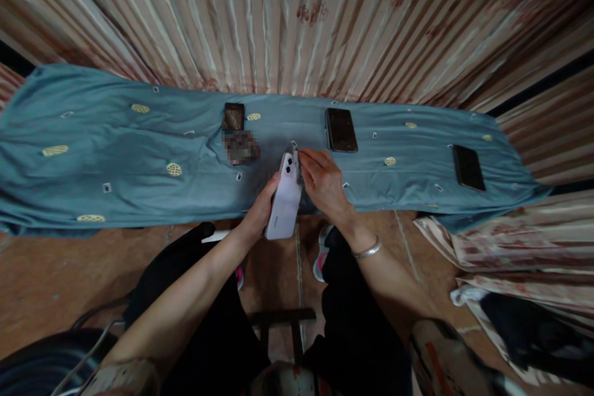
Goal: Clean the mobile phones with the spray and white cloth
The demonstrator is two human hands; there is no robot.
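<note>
The left hand (260, 210) grips the white phone (284, 198) back-up, steadying it while the right hand (322, 182) fingers (306, 158) pinch at its top edge.

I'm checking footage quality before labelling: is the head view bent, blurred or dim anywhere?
Head view: strong wide-angle bend, so the blue cloth bows and the curtain folds fan outward; light is dim and even, with no hard glare; a pixelated patch hides something beside the dark phones; the white phone between left hand and right hand is fairly sharp.
</note>
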